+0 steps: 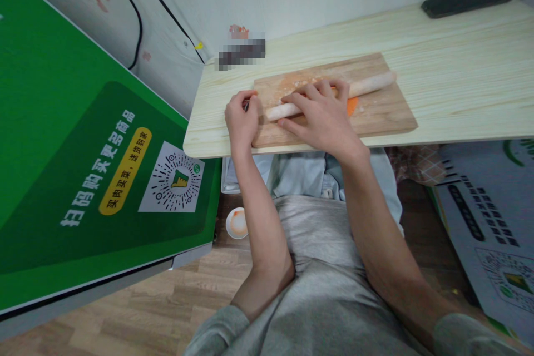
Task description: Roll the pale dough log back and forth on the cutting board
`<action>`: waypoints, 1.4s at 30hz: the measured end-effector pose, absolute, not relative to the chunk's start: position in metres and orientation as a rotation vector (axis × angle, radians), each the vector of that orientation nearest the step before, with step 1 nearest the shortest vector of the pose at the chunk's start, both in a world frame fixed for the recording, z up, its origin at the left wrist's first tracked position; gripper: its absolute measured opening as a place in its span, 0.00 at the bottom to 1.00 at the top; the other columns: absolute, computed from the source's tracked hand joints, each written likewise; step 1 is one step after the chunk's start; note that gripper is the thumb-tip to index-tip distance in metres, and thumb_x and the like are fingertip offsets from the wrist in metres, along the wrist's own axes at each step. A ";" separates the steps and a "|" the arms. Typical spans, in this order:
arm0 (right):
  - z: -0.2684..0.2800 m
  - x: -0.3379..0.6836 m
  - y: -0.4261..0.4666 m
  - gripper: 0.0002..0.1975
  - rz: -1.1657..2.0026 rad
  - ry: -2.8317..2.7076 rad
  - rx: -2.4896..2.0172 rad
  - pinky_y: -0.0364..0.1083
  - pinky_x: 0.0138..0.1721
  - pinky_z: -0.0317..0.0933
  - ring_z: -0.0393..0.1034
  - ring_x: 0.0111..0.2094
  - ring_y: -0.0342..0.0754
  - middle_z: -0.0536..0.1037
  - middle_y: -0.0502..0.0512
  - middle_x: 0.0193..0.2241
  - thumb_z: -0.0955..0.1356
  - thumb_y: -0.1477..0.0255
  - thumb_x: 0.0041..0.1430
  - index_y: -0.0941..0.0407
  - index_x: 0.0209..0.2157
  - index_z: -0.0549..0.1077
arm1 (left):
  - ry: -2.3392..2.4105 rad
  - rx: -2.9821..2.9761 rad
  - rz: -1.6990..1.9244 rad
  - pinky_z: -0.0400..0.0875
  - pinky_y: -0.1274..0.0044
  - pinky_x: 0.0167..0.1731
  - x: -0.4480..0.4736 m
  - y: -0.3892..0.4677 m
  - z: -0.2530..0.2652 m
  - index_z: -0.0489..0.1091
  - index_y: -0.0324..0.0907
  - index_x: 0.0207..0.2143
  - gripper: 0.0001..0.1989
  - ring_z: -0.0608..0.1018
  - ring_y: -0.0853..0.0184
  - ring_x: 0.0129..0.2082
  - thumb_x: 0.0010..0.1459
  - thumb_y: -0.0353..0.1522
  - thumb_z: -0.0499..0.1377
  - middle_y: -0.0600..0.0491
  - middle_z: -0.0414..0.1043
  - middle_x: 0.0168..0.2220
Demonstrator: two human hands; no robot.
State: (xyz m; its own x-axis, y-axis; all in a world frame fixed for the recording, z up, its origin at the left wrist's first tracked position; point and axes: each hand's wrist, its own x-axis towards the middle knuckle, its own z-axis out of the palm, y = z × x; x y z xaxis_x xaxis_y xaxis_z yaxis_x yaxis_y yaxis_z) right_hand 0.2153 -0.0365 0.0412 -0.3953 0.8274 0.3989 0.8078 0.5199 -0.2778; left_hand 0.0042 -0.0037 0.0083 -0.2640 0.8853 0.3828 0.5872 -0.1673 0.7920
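A floured rolling pin (pixel 371 84) lies slantwise across a wooden cutting board (pixel 390 114). My right hand (pixel 323 114) rests over the pin's middle, its fingers draped across the far side and the thumb on the near side. Under the pin, partly hidden by that hand, shows a piece of bright orange dough (pixel 352 104). At the board's left edge is my left hand (pixel 242 122), fingers curled in and touching that edge. White flour and orange smears mark the board's far part.
The board sits on a narrow pale wood table (pixel 467 67) against the wall. A black flat object (pixel 469 0) lies at its back right. A green printed panel (pixel 167 94) stands close on the left. Below the table is a white round bowl (pixel 237 223).
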 end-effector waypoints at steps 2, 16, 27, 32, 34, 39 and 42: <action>0.041 0.215 -0.037 0.33 0.052 -2.274 -1.338 0.74 0.68 0.51 0.66 0.64 0.70 0.80 0.62 0.59 0.55 0.43 0.79 0.50 0.59 0.79 | 1.795 1.690 1.415 0.75 0.66 0.56 0.004 -0.004 0.008 0.79 0.43 0.41 0.08 0.82 0.60 0.49 0.70 0.27 0.60 0.47 0.84 0.47; 0.043 0.215 -0.037 0.29 0.074 -2.294 -1.354 0.73 0.68 0.50 0.65 0.65 0.71 0.79 0.62 0.60 0.58 0.46 0.79 0.50 0.59 0.78 | 1.827 1.723 1.379 0.76 0.66 0.57 0.002 -0.002 0.005 0.78 0.47 0.41 0.08 0.83 0.59 0.51 0.70 0.30 0.58 0.50 0.84 0.48; 0.044 0.215 -0.037 0.30 0.099 -2.285 -1.348 0.74 0.69 0.48 0.65 0.65 0.71 0.79 0.62 0.61 0.57 0.45 0.79 0.48 0.60 0.78 | 1.825 1.735 1.363 0.76 0.64 0.58 0.001 -0.001 0.003 0.78 0.44 0.43 0.08 0.82 0.60 0.50 0.71 0.31 0.58 0.49 0.84 0.48; 0.045 0.214 -0.038 0.30 0.098 -2.295 -1.378 0.74 0.69 0.48 0.64 0.66 0.71 0.78 0.62 0.62 0.57 0.44 0.79 0.48 0.60 0.78 | 1.822 1.733 1.361 0.76 0.64 0.58 0.002 -0.002 0.006 0.78 0.43 0.44 0.08 0.82 0.61 0.50 0.71 0.31 0.58 0.48 0.84 0.48; 0.045 0.214 -0.037 0.31 0.092 -2.297 -1.383 0.73 0.69 0.48 0.64 0.66 0.71 0.78 0.62 0.62 0.57 0.44 0.79 0.48 0.60 0.77 | 1.837 1.743 1.332 0.76 0.65 0.58 0.002 -0.002 0.007 0.78 0.42 0.45 0.08 0.81 0.62 0.50 0.72 0.31 0.57 0.47 0.84 0.49; 0.043 0.214 -0.037 0.35 0.074 -2.271 -1.345 0.73 0.69 0.49 0.65 0.64 0.70 0.79 0.62 0.59 0.54 0.41 0.78 0.48 0.59 0.78 | 1.834 1.748 1.343 0.76 0.66 0.58 0.001 0.000 0.004 0.78 0.44 0.44 0.08 0.82 0.62 0.51 0.72 0.30 0.57 0.48 0.84 0.49; 0.043 0.214 -0.037 0.37 0.081 -2.258 -1.346 0.73 0.68 0.49 0.65 0.64 0.70 0.80 0.63 0.59 0.53 0.39 0.77 0.49 0.58 0.79 | 1.808 1.745 1.393 0.77 0.66 0.58 -0.002 0.002 0.000 0.78 0.47 0.42 0.08 0.83 0.59 0.52 0.70 0.30 0.58 0.50 0.85 0.48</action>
